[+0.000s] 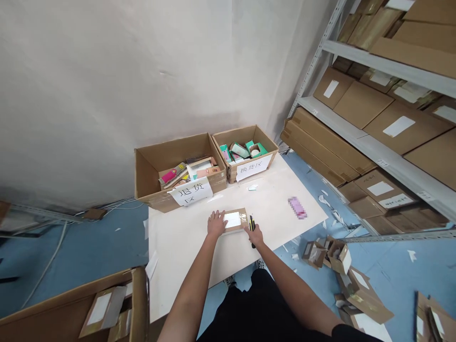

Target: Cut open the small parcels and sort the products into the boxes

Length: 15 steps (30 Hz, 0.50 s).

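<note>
- A small flat brown cardboard parcel (235,220) with a white label on top lies on the table, straight ahead of the person and near the front edge.
- The left hand (216,223) lies flat on the parcel's left end, fingers stretched out and slightly spread, pressing down rather than gripping.
- The right hand (255,235) is curled closed around a yellow and black utility knife (251,222), whose upper end stands just at the parcel's right edge. Whether a blade touches the cardboard is too small to tell.
- The parcel sits between the two hands.
- The surface is a pale cream rectangular tabletop (185,251), standing on a blue floor (89,247) close to a plain white wall (107,71).
- At the table's far edge two open brown cardboard boxes stand side by side, each with a handwritten white paper sign on its front.
- The larger left box (151,166) holds pink and beige packets, and the smaller right box (267,153) holds green and white ones.
- A small pink object (297,207), blurred out, lies on the table to the right of the hands, well apart from the parcel.
- Along the right side of the room, grey metal shelving (377,151) carries stacked brown cartons with white labels.
- Torn-open small cartons (342,261) and white paper scraps lie on the floor by the table's right corner.
- Another open brown carton (53,313), with labelled parcels inside, stands at the lower left beside the table.
</note>
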Available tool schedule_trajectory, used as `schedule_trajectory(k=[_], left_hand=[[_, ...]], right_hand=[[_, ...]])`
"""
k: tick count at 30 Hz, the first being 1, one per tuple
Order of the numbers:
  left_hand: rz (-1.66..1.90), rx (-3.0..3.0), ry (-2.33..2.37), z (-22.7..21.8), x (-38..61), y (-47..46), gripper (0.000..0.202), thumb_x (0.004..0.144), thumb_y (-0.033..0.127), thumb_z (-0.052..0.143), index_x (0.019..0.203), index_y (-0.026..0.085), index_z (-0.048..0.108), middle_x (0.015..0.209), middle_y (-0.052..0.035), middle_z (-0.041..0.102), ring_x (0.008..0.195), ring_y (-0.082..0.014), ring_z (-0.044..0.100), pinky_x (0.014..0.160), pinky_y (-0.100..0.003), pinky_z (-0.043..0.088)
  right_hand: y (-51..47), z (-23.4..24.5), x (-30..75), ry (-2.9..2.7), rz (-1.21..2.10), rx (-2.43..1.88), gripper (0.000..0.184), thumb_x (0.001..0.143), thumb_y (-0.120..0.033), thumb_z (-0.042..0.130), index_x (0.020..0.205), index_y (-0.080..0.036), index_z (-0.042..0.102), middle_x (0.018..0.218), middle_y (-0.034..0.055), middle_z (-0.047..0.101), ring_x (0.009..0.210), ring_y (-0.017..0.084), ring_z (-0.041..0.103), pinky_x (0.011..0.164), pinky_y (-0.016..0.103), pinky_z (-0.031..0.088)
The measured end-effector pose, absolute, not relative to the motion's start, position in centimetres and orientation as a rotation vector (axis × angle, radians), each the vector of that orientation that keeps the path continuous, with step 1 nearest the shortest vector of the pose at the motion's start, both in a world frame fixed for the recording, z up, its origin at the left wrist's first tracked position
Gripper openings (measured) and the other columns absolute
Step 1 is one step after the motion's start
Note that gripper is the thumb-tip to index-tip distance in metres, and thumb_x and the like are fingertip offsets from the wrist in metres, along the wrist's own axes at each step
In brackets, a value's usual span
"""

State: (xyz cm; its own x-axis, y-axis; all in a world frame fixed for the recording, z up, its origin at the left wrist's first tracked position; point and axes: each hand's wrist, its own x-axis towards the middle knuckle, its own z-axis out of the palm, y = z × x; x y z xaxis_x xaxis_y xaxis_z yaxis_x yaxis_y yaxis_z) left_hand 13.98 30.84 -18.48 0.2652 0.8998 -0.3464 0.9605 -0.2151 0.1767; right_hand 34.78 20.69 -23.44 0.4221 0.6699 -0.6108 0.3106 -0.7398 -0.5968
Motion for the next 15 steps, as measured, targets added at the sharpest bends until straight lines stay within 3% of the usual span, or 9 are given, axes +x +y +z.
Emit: schedule_trajectory(k=[4,6,8,12,15], left_hand=[[-0.324,2.108,1.801,-18.6,13.0,28.7,0.063,0.103,0.044,0.041,0.162,0.024,0.038,0.152,-0.0187,0.054,0.141,-0.0367,0.046,0.113,-0.052,0.037],[-0.379,2.051,1.812,-18.8,13.8,26.8,0.064,0.103,0.045,0.042,0.161,0.019,0.039,0.141,-0.0214,0.061,0.128,-0.0364,0.056,0.106,-0.050,0.043],[-0.370,2.073,1.726,-19.2,14.9,24.9,0.062,0.103,0.042,0.041,0.161,0.021,0.040,0.142,-0.0198,0.061,0.123,-0.0339,0.060,0.102,-0.047,0.046],[-0.209,2.178,1.623,-20.2,17.0,22.5,0.062,0.104,0.036,0.038,0.164,0.027,0.033,0.172,-0.0113,0.031,0.141,-0.0339,0.048,0.104,-0.045,0.048],[-0.164,2.123,1.495,-21.0,17.0,22.2,0.063,0.104,0.042,0.037,0.166,0.032,0.028,0.176,-0.0023,0.022,0.150,-0.0351,0.038,0.108,-0.047,0.048]], right_hand=[[24.9,-23.2,33.5,-0.814,1.175,-2.369,0.066,0.082,-0.065,0.076,0.124,-0.020,0.052,0.122,0.0141,0.072,0.111,0.028,0.073,0.081,0.029,0.056],[27.8,-22.7,34.2,-0.831,1.121,-2.417,0.067,0.085,-0.064,0.073,0.129,-0.019,0.051,0.126,0.0166,0.071,0.115,0.030,0.071,0.085,0.032,0.056],[30.4,-22.1,35.2,-0.891,1.064,-2.455,0.061,0.089,-0.060,0.069,0.130,-0.019,0.051,0.126,0.0185,0.071,0.114,0.032,0.071,0.086,0.035,0.055],[32.5,-21.8,36.6,-0.931,1.137,-2.348,0.042,0.093,-0.052,0.064,0.118,-0.018,0.057,0.119,0.0192,0.073,0.113,0.032,0.071,0.086,0.035,0.054],[30.4,-22.2,36.8,-0.908,1.216,-2.242,0.033,0.100,-0.051,0.051,0.105,-0.019,0.059,0.111,0.0146,0.075,0.106,0.027,0.073,0.082,0.031,0.056]])
